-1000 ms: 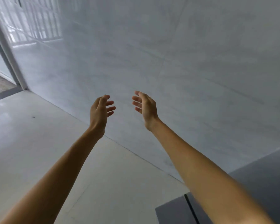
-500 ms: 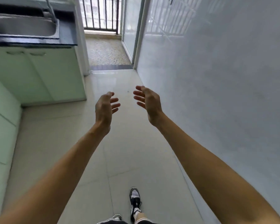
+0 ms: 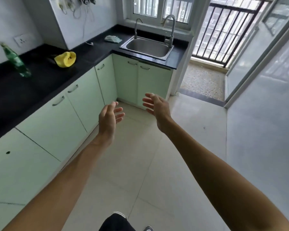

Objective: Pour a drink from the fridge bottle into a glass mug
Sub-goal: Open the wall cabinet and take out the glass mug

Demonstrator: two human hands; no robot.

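View has swung left since prev. frame: sink and desk, then at top-left edge, now fill upper left; blank wall now only at right.

- Left hand [image 3: 109, 118]: raised mid-frame over floor, fingers spread and loosely curled, palm facing right, empty.
- Right hand [image 3: 158, 108]: beside it, slightly higher, fingers spread, palm facing left, empty. Hands apart, not touching each other or anything.
- Bottle [image 3: 15, 60]: green, on desk at far left, near wall; blurred, looks tilted. Well apart from both hands.
- Desk [image 3: 40, 75]: black top, L-shaped, runs along left wall and turns under window.
- Yellow item [image 3: 65, 59]: crumpled, on desk right of bottle; kind unclear.
- Sink [image 3: 147, 47]: steel, set in desk below window, two taps behind it.
- Cloth [image 3: 113, 39]: pale, on desk just left of sink.
- Cabinets [image 3: 77, 110]: pale green doors w/ handles, under desk.
- Socket [image 3: 22, 41]: on wall behind bottle.
- Floor [image 3: 132, 164]: pale tiles.
- Balcony door [image 3: 223, 30]: open, dark bars beyond.
- Mug, fridge: not in view.
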